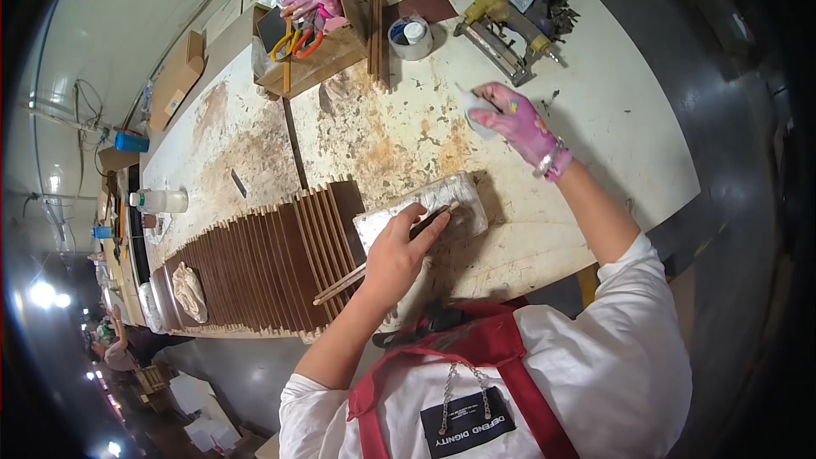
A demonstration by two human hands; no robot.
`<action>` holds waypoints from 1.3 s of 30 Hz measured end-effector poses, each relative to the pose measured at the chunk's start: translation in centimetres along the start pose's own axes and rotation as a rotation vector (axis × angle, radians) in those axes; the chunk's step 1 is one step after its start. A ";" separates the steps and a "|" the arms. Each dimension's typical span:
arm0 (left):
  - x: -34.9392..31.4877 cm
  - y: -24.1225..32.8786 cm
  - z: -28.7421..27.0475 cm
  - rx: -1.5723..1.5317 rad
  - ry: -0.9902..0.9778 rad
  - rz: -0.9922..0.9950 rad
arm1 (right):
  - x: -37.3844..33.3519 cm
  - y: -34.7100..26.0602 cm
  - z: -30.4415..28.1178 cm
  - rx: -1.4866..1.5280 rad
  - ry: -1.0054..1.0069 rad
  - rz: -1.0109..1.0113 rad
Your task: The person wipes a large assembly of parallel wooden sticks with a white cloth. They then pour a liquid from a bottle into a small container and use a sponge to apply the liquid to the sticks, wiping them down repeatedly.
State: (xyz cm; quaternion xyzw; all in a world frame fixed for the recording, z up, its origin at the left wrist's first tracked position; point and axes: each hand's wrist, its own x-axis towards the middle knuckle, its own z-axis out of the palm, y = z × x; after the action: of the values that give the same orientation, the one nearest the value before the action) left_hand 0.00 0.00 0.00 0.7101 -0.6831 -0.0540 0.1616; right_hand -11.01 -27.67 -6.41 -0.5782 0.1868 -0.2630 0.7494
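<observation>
My bare left hand is closed around a thin wooden strip, which slants from the lower left up over a block wrapped in clear film. The strip's far end rests on or just above the block. In a pink, paint-spotted glove, my right hand grips a small whitish squeeze bottle with a thin nozzle, held over the table to the upper right of the block. Left of the block, several brown strips with pale edges lie in a long row.
A cardboard box with scissors and pink gloves stands at the back, beside upright-pointing strips and a round tub. A yellow nail gun lies back right. A cloth rests on the row; a bottle lies left.
</observation>
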 end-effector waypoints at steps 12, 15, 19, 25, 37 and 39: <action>0.0 -0.2 -0.8 -0.030 0.015 -0.044 | 18.9 -2.0 3.7 -0.787 0.209 -0.402; -0.2 -0.4 -1.0 -0.054 -0.016 -0.039 | 21.1 -1.8 5.1 -0.907 0.283 -0.378; 0.0 -0.7 -1.0 -0.091 -0.047 -0.032 | 24.1 0.8 4.5 -0.983 0.328 -0.431; -0.4 -0.7 -0.8 -0.096 -0.022 -0.044 | 24.7 1.6 6.1 -0.989 0.335 -0.430; -0.2 -0.8 -0.9 -0.103 -0.009 -0.031 | 25.9 1.2 5.4 -1.209 0.268 -0.265; -0.3 -0.7 -0.7 -0.111 -0.005 -0.035 | 26.0 0.6 5.7 -1.212 0.213 -0.206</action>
State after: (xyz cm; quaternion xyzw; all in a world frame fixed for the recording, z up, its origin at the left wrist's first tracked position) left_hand 0.91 0.42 0.41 0.7118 -0.6669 -0.0963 0.1981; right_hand 12.99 -39.01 -4.82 -0.8864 0.3199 -0.2372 0.2360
